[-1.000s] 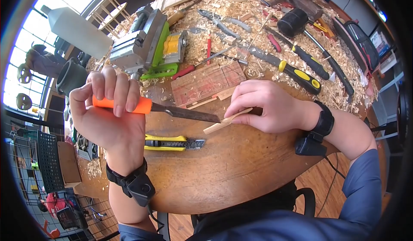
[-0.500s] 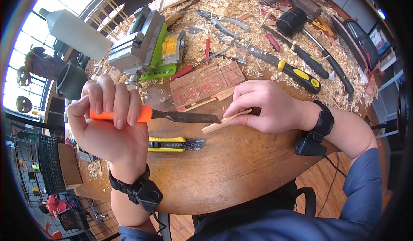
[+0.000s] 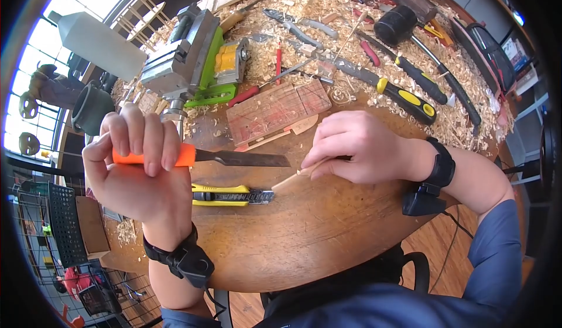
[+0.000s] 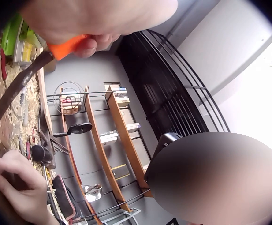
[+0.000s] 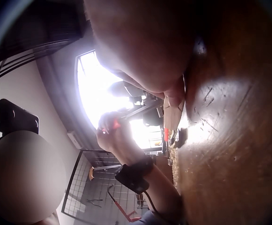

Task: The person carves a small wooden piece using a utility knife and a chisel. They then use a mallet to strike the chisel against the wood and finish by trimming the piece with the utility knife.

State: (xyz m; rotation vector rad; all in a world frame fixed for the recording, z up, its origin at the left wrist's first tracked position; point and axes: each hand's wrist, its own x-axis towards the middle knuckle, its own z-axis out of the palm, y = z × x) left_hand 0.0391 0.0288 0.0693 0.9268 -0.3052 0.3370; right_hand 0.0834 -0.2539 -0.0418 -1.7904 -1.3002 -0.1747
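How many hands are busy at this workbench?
2. The left hand grips an orange-handled blade; the right hand, to the right of the blade's tip, pinches a thin wood strip.

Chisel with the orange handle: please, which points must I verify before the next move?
1. Left hand grips the chisel by its handle: ok.
2. Right hand pinches the thin wood strip: ok.
3. Blade apart from the strip: ok, a small gap shows.
4. Right hand out of the blade's line: not ok, I think; it points roughly towards the fingers.
5. Blade edge sharp: cannot tell.
6. Yellow utility knife out of both hands: ok.
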